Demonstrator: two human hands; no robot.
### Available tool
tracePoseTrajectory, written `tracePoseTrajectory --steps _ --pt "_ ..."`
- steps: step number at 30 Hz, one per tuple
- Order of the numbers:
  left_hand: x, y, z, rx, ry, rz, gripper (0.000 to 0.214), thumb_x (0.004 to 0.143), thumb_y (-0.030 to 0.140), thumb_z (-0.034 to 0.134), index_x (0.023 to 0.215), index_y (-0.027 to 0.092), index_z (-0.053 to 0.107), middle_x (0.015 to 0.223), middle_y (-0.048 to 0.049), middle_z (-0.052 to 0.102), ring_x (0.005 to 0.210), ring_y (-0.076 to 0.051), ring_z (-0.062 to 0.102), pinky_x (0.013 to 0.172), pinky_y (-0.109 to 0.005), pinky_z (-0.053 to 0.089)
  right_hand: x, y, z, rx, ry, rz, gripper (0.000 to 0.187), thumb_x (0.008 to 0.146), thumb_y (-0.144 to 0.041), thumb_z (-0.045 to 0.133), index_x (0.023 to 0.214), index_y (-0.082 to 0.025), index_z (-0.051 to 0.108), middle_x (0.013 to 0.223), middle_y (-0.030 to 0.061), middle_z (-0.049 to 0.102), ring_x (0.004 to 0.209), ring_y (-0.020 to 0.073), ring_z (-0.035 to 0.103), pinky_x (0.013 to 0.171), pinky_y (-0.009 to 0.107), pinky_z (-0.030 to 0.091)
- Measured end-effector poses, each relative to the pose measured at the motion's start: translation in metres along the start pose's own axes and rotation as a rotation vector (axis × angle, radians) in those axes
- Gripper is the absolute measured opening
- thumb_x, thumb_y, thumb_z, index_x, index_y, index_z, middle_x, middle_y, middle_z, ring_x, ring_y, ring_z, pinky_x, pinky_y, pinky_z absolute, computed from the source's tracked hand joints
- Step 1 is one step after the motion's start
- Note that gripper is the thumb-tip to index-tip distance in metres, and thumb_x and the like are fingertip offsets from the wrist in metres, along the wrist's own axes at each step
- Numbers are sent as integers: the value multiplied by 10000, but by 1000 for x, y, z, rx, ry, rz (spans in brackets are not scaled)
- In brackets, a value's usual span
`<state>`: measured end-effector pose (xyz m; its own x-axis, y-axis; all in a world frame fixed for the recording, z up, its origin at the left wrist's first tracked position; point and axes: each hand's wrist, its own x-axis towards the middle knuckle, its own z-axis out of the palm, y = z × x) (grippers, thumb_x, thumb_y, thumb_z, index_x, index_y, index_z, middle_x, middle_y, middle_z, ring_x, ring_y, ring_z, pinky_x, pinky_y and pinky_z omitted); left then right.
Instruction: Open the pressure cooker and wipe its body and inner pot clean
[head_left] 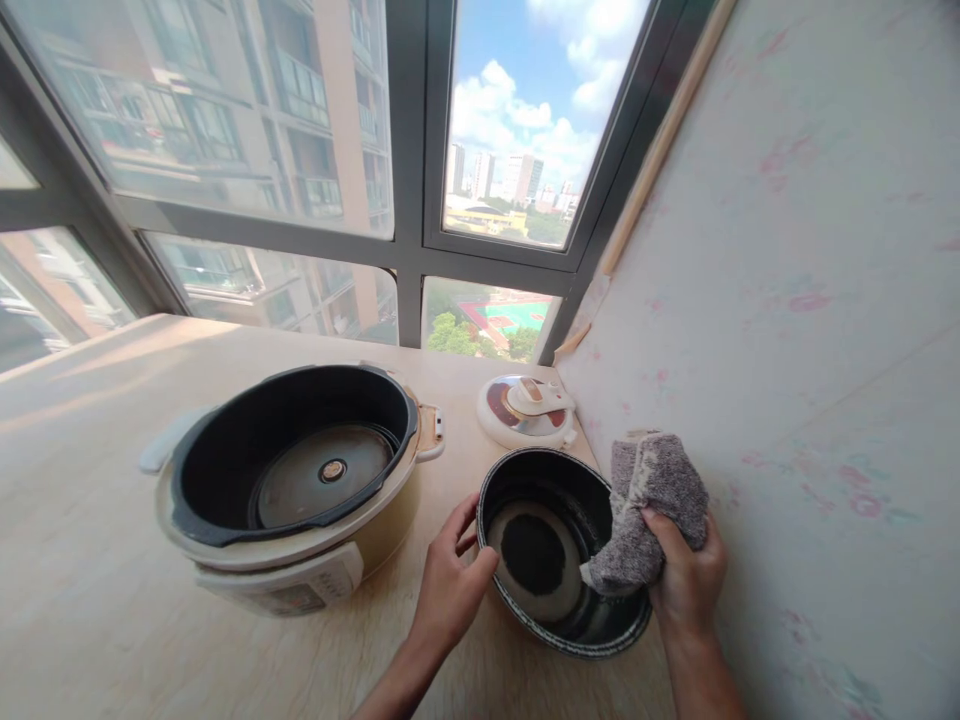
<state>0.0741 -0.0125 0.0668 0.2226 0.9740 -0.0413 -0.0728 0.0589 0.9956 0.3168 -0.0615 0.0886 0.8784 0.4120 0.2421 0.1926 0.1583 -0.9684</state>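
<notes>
Pale wood counter (90, 560) by window (517, 130), left hand (450, 590) gripping pot (525, 480) rim, right hand (686, 585) fingers (660, 528) clamping grey cloth (649, 500)

The worktop (90, 560) is seen closely from head height, forward and downward, with window (517, 130) at 12 o'clock, wall (810, 250) at 3 o'clock.

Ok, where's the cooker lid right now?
In the head view the lid lies on the counter right of centre, just behind the black inner pot, beside the wall and right of the open cooker.
</notes>
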Motion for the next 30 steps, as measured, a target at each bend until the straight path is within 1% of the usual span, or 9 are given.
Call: tracePoseTrajectory --steps 3,9,12,15,19,21,24,27,30 --pt "3 -3 -1 -23 26 -13 622 714 172 596 1335 168 616 1388 -109 634 1322 -293 560 1080 -421 487 3 3 6 -13 -40 -21 446 627 -412 839 956 -160 674 871 19 683 744 203 623 675 321 509" --pt "13 -5 -2 -71 52 -9 662 739 234 652 1395 180 588 1485 -100 557 1398 -295 491 1144 -416 430 11 11 18 -119 -116 -165 509 659 -432 815 1059 -147 683 944 55 698 840 237 644 796 382 518" --pt "14 -6 -4 -67 42 -6 653 765 272 677 1406 193 585 1520 -97 518 1423 -294 460 1153 -419 418 11 7 24 -150 -112 -231 555 658 -434 810 1111 -138 687 1022 92 706 926 274 657 870 426 518" --pt "12 -9 -6 -56 11 0 646 814 343 675 1429 182 561 1542 -116 487 1436 -295 442 1152 -429 414 7 1 26 -157 -88 -272 552 651 -433 810 1100 -134 692 1038 105 711 947 293 663 887 447 522" --pt "3 -10 -11 51 44 1 634 871 433 632 1427 139 552 1502 -166 525 1376 -322 511 1115 -471 446 -5 -6 26 -118 -77 -275 546 656 -420 820 1105 -139 689 1028 97 713 918 284 665 866 443 530" --pt "-4 -6 -14 136 113 39 600 882 436 624 1399 138 579 1474 -171 552 1337 -329 545 1124 -494 429 -12 -10 26 -116 -85 -273 557 659 -409 824 1127 -139 687 1034 97 714 924 285 665 874 448 529" --pt "-14 7 -18 187 173 169 488 886 400 636 1325 188 646 1421 -136 606 1323 -318 557 1157 -492 393 -24 -17 28 -102 -112 -267 563 663 -392 827 1148 -146 684 1045 97 720 938 293 671 885 455 529" --pt "-27 25 -20 173 126 276 393 897 361 637 1263 230 694 1365 -113 652 1302 -310 579 1147 -477 415 -37 -25 33 -80 -173 -265 582 665 -373 820 1186 -157 672 1074 104 730 957 312 690 865 448 549" --pt "-41 40 -19 147 54 324 420 903 339 638 1316 267 672 1397 -96 632 1316 -312 570 1151 -474 415 -53 -35 41 -80 -260 -309 592 664 -344 808 1209 -164 665 1140 125 734 1014 340 701 853 440 572"
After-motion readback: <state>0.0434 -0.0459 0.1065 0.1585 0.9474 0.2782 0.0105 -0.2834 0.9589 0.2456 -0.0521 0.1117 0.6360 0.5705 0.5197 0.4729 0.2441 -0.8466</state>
